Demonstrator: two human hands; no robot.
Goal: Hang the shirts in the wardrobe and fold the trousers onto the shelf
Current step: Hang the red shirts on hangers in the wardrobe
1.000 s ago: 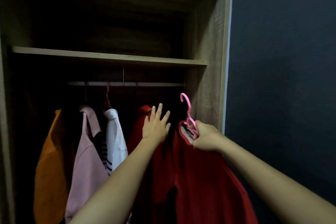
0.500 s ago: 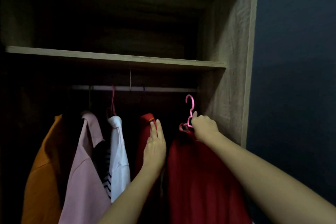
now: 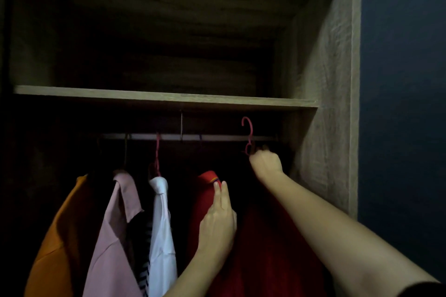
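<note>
Pink hanger (image 3: 251, 130) now raised to the rail (image 3: 217, 137), fingers of the right hand (image 3: 265, 164) gripping it; left hand (image 3: 218, 224) flat-fingered on the hung red shirt (image 3: 205, 188)

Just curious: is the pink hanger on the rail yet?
Not yet. The pink hanger has its hook raised above the rail, not resting on it; the right hand grips its neck.
</note>
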